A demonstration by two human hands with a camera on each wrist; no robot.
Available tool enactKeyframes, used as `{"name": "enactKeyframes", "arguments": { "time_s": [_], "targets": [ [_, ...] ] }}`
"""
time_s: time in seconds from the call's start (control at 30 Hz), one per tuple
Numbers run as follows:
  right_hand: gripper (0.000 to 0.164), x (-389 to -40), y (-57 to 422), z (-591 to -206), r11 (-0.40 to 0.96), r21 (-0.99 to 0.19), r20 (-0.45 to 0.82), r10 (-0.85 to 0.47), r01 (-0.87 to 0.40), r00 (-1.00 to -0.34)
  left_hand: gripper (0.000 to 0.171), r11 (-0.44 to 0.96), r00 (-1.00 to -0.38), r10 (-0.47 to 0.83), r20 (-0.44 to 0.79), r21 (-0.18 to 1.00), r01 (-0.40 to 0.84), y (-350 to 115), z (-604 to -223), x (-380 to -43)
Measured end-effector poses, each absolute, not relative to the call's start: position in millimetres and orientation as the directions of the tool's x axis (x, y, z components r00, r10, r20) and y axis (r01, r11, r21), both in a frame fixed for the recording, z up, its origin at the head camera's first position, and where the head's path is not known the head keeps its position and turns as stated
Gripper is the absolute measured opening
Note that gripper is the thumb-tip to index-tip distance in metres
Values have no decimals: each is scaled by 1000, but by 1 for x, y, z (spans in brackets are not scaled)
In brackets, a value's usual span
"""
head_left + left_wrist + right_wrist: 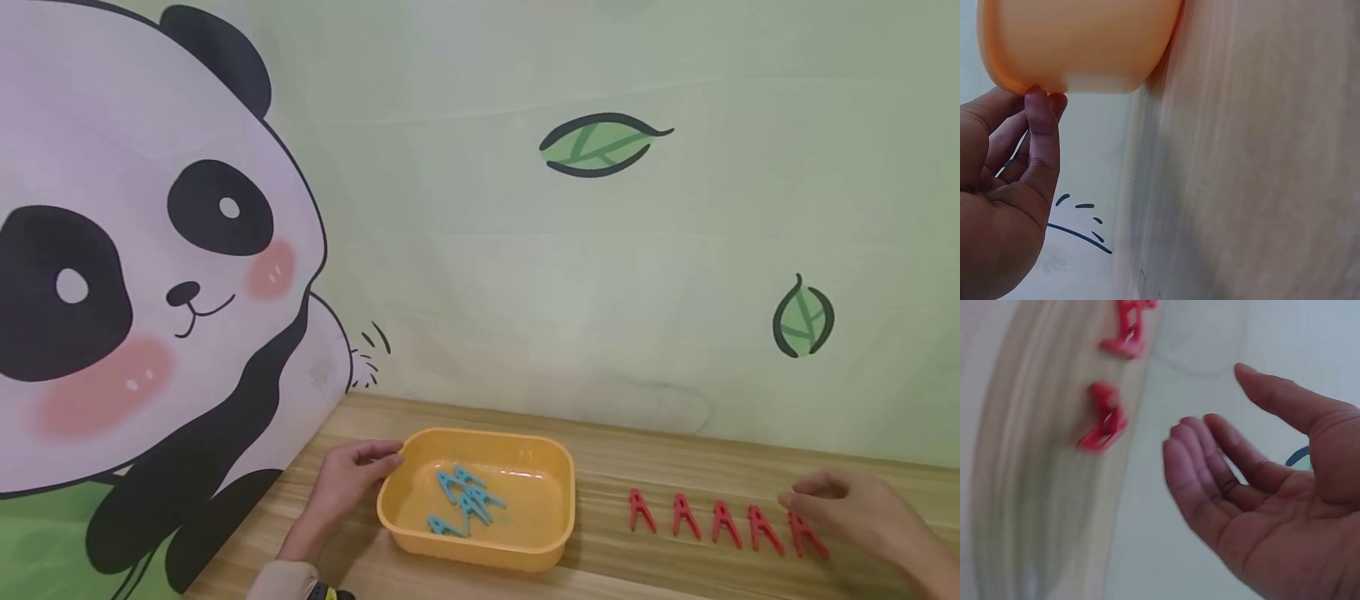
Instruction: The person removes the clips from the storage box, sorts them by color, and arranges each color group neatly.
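A yellow plastic basin (525,533) stands on the wooden table, and several blue clothespins (474,504) lie loosely inside it. At its left rim my left hand (348,479) pinches the edge between thumb and fingers; the left wrist view shows the thumb against the basin's wall (1085,50). To the right of the basin, several red clothespins (724,525) form a row. My right hand (862,508) is over the rightmost red clothespin (808,533), partly covering it in the head view. In the right wrist view its thumb and fingers are apart, with nothing between them.
The wooden table (600,575) meets a pale green cloth backdrop (465,275) along its back edge. Printed on the backdrop are a large panda (225,350) at the left and two leaves. A dark wristband (322,592) shows at the left sleeve.
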State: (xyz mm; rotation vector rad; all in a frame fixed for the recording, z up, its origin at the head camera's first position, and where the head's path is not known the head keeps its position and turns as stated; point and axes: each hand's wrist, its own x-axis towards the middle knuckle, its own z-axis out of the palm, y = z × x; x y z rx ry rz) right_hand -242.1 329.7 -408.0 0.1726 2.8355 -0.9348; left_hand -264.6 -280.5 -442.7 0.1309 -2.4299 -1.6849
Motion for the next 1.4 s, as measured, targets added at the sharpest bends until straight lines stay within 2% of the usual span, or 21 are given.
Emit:
{"name": "enactKeyframes", "arguments": {
  "time_s": [0.07,0.13,0.5,0.87,1.2,1.4],
  "targets": [
    [75,-240,319,-400,805,-585,-124,28,96,-992,25,347,-979,-177,100,937,33,-280,-442,-264],
    [74,-239,307,-393,798,-599,-88,8,60,-996,24,348,-979,-175,104,937,37,-279,-442,-264],
    [45,-230,232,-372,671,-727,112,-97,-148,-989,25,373,-980,-177,94,927,22,-279,-442,-264],
    [24,-237,141,-368,449,-813,279,-256,-370,-925,24,358,-980,-172,101,933,33,-281,-444,-264],
    [26,-250,82,-384,321,-836,323,-369,-445,-872,23,355,-979,-171,113,934,46,-281,-444,-264],
    [23,-257,59,-391,288,-829,343,-417,-480,-842,24,357,-979,-175,106,933,38,-281,-443,-264]
  ]
}}
